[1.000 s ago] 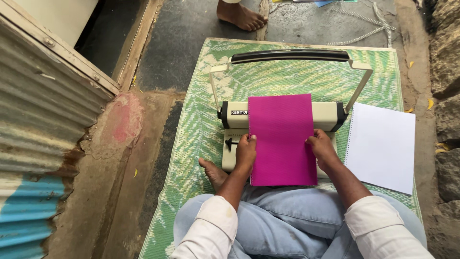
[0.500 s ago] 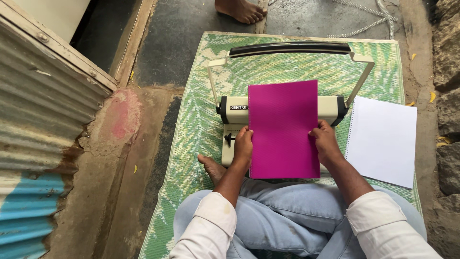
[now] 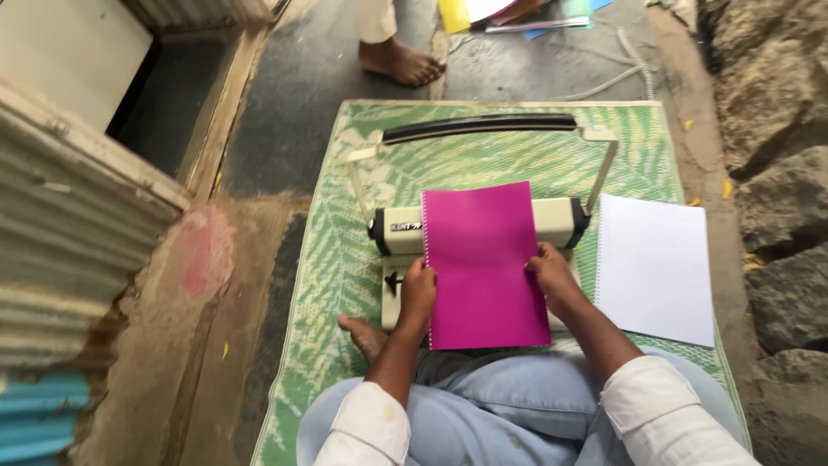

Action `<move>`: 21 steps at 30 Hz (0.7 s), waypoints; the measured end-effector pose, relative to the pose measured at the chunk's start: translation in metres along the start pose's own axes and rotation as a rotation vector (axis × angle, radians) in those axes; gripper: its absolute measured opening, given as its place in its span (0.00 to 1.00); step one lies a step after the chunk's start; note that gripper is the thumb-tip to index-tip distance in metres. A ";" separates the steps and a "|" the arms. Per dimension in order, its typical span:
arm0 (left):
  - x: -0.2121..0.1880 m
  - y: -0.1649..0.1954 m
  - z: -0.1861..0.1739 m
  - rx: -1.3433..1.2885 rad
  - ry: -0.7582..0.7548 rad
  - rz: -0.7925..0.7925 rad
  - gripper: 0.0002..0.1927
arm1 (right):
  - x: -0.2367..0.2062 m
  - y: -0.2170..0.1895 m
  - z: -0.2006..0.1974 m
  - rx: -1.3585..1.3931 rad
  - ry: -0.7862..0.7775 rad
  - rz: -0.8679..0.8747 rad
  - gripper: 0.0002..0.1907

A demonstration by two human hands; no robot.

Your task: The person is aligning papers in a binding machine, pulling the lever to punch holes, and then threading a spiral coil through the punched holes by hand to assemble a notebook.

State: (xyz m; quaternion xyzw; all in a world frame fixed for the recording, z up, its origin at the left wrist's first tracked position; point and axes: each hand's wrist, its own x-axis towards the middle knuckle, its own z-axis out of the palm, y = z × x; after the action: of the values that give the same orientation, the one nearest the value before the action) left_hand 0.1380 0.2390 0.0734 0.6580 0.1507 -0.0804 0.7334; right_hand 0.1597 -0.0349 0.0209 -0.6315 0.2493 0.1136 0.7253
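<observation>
Nearby, white paper stack (image 3: 654,267) lies beside binding machine (image 3: 483,229) on mat (image 3: 345,259).

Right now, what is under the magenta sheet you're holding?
Under the magenta sheet sits the cream binding machine, its ends showing either side, on the green mat. The left hand and right hand grip the sheet's edges. The machine's middle is covered.

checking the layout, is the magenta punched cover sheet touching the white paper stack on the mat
Apart. The head view shows a strip of cream binding machine between the magenta punched cover sheet and the white paper stack.
</observation>
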 end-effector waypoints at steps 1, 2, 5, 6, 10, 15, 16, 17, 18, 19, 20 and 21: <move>0.001 -0.003 0.000 -0.081 -0.022 -0.028 0.15 | 0.002 0.002 -0.002 0.018 -0.012 -0.039 0.14; 0.002 -0.007 0.000 -0.110 -0.035 -0.012 0.15 | 0.004 0.004 -0.003 0.034 -0.028 -0.071 0.14; 0.002 -0.023 -0.003 -0.094 -0.025 0.041 0.14 | 0.003 0.010 -0.004 0.052 -0.069 -0.093 0.15; 0.002 -0.028 -0.004 -0.015 -0.011 0.066 0.14 | 0.001 0.012 -0.004 0.055 -0.079 -0.086 0.15; 0.005 -0.042 -0.005 -0.251 -0.051 -0.051 0.16 | -0.002 0.013 -0.002 0.003 -0.056 -0.081 0.17; 0.006 -0.049 -0.004 -0.186 0.002 -0.085 0.13 | -0.014 0.004 -0.001 -0.012 -0.084 -0.137 0.22; 0.005 -0.050 -0.003 -0.209 -0.002 -0.093 0.12 | -0.018 0.001 -0.001 -0.038 -0.085 -0.127 0.23; 0.004 -0.049 -0.003 -0.199 0.002 -0.082 0.12 | -0.022 -0.002 0.000 -0.062 -0.085 -0.121 0.23; 0.002 -0.049 -0.002 -0.190 0.007 -0.071 0.12 | -0.026 -0.005 0.000 -0.086 -0.085 -0.115 0.24; 0.002 -0.046 -0.001 -0.180 0.011 -0.056 0.12 | -0.028 -0.009 0.002 -0.096 -0.078 -0.100 0.24; 0.000 -0.044 -0.002 -0.163 0.007 -0.045 0.12 | -0.030 -0.012 0.003 -0.104 -0.069 -0.083 0.25; -0.001 -0.041 -0.002 -0.145 0.004 -0.035 0.13 | -0.032 -0.014 0.004 -0.113 -0.060 -0.065 0.25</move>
State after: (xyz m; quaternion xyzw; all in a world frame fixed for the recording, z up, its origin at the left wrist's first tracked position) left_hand 0.1236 0.2355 0.0351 0.6005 0.1690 -0.0808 0.7774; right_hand 0.1401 -0.0289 0.0498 -0.6755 0.1999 0.1228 0.6990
